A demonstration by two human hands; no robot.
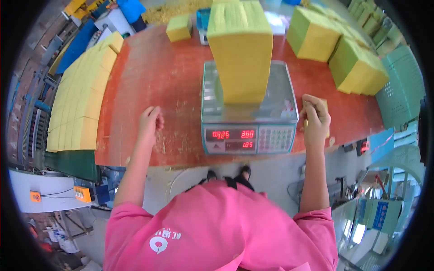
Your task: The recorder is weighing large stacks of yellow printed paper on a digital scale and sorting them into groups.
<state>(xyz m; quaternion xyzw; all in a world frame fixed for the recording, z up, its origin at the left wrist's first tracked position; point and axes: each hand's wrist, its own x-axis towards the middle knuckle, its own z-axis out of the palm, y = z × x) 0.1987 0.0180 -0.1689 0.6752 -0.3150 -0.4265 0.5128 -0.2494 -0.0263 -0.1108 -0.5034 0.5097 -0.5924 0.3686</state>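
Observation:
A tall stack of yellow paper (pixel 239 67) stands upright on the metal pan of a digital scale (pixel 209 105), whose red display is lit. My left hand (pixel 152 122) is over the red tabletop, left of the scale, with its fingers curled in and nothing visible in them. Just right of the scale, my right hand (pixel 316 115) is closed, its fingers bent around a few yellow paper sheets (pixel 326 128). The hand covers most of those sheets, so their number cannot be made out. Neither hand touches the tall stack.
A long row of yellow paper stacks (pixel 81 99) lines the left side of the red table (pixel 158 58). More yellow blocks (pixel 314 36) stand at the back right, and a small one (pixel 179 29) at the back. A green perforated metal panel (pixel 402 86) borders the right end.

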